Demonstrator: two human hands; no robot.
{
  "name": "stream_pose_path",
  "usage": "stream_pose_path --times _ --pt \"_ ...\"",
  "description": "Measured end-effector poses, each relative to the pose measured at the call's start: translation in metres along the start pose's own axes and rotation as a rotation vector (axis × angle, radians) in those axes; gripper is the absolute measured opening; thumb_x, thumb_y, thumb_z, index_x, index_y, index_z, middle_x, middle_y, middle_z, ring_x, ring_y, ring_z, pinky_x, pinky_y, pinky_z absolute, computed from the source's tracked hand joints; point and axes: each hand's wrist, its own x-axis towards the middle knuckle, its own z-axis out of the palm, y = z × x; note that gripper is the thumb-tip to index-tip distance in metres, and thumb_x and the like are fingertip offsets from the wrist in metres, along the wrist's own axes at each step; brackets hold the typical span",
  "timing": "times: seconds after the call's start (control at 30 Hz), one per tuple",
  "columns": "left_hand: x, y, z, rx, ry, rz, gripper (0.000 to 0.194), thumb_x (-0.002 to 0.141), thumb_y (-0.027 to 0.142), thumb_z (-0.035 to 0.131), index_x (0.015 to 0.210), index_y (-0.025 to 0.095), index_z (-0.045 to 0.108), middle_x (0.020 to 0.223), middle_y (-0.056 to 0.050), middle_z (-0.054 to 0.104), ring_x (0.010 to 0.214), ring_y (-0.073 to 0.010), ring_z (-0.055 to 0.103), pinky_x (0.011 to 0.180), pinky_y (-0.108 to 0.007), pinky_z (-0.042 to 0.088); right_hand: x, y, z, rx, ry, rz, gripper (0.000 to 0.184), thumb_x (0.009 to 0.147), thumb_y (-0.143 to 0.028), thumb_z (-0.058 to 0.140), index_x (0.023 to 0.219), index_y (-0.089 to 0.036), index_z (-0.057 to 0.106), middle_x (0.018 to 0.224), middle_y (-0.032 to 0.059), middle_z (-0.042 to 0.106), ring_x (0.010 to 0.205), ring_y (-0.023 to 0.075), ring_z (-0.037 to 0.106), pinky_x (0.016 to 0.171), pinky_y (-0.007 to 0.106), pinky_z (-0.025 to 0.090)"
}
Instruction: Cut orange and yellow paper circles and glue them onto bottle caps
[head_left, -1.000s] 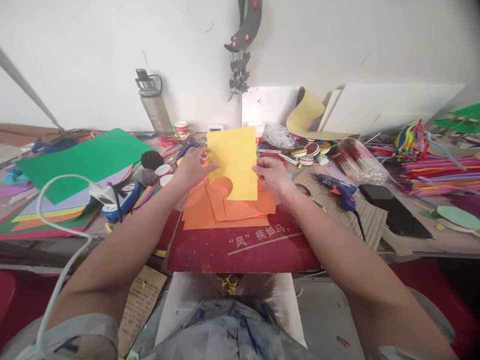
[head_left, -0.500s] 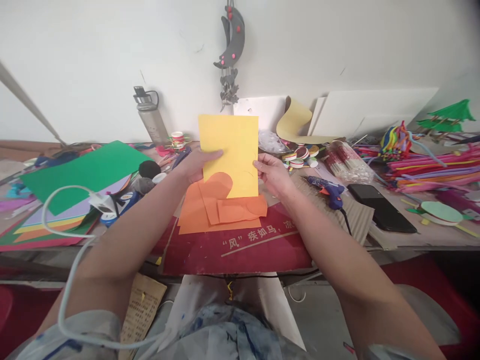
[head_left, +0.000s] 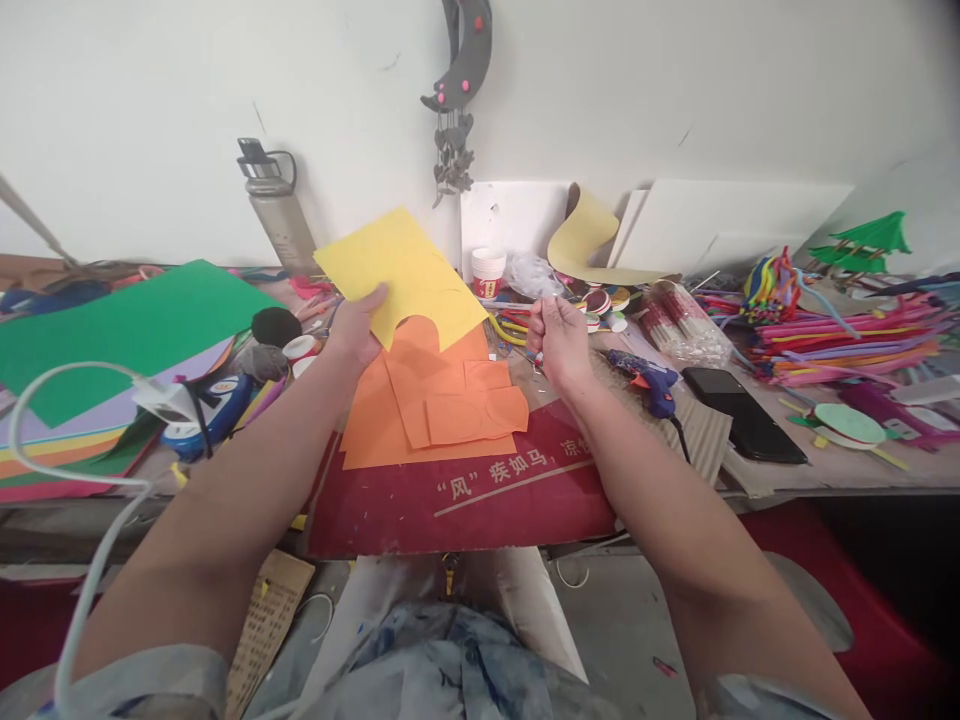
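Observation:
My left hand (head_left: 358,325) pinches a yellow sheet of paper (head_left: 401,265) at its left side. The sheet is raised and turned at an angle, with a rounded notch cut into its lower edge. Under it, orange paper pieces (head_left: 405,405) lie overlapped on a red cardboard sheet (head_left: 465,510). To the right of the yellow sheet and apart from it, my right hand (head_left: 561,340) is closed with its fingers curled in. Whether anything is inside those fingers is hidden.
A glue gun (head_left: 646,380) and a black phone (head_left: 742,415) lie to the right, before pipe cleaners (head_left: 855,340). On the left are coloured sheets (head_left: 135,330) and a white cable (head_left: 97,540). Paper cups (head_left: 489,272) and a bottle (head_left: 279,215) stand at the back.
The yellow sheet has swung left and tilted in my left hand. My right hand has let go of its right edge and closed, uncovering paper cups behind.

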Motion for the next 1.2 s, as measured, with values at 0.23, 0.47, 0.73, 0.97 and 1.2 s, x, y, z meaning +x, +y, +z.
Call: stream_pose_path --times 0.23,0.47,0.73,0.97,1.2 --pt "-0.008 -0.003 0.001 0.018 0.056 -0.082 0.016 0.088 0.017 0.073 0.103 0.024 0.075 0.135 -0.005 0.083 0.134 -0.0294 0.074 0.101 -0.042 0.067 0.007 -0.015 -0.03 -0.687 0.111 -0.157 0.047 0.115 -0.055 0.046 0.081 -0.025 0.059 0.075 0.0058 0.066 0.076 0.0225 0.064 0.077 0.036 0.052" --pt "0.003 -0.013 -0.004 -0.081 0.019 -0.064 0.027 0.078 0.005 0.068 0.1 0.02 0.076 0.119 -0.008 0.085 0.112 -0.0244 0.078 0.09 -0.036 0.067 0.01 -0.014 -0.04 -1.145 0.033 -0.089 0.022 0.108 -0.028 0.056 0.101 -0.019 0.075 0.11 0.0188 0.082 0.105 0.0325 0.073 0.095 0.042 0.053" --pt "0.005 -0.012 -0.006 -0.126 0.013 -0.018 0.033 0.079 0.01 0.08 0.11 0.021 0.077 0.125 -0.007 0.086 0.107 -0.0237 0.081 0.078 -0.031 0.063 0.013 -0.008 -0.026 -1.263 -0.059 -0.075 0.023 0.107 -0.023 0.057 0.111 -0.015 0.078 0.121 0.0205 0.081 0.115 0.0328 0.072 0.102 0.042 0.053" --pt "0.005 -0.012 -0.009 -0.147 0.005 -0.091 0.028 0.083 0.006 0.074 0.108 0.02 0.076 0.115 -0.006 0.086 0.099 -0.0208 0.081 0.08 -0.031 0.063 0.04 -0.003 0.003 -1.448 -0.295 0.028 0.034 0.111 -0.018 0.055 0.139 -0.007 0.069 0.144 0.0311 0.071 0.132 0.0378 0.069 0.107 0.043 0.05" --pt "0.008 -0.011 -0.009 -0.154 0.144 -0.089 0.019 0.084 0.007 0.074 0.099 0.019 0.072 0.1 -0.002 0.084 0.077 -0.0153 0.075 0.067 -0.027 0.054 0.06 0.018 0.022 -1.468 -0.386 0.044 0.035 0.103 -0.007 0.06 0.135 -0.003 0.073 0.138 0.0348 0.076 0.125 0.0414 0.075 0.105 0.048 0.053"
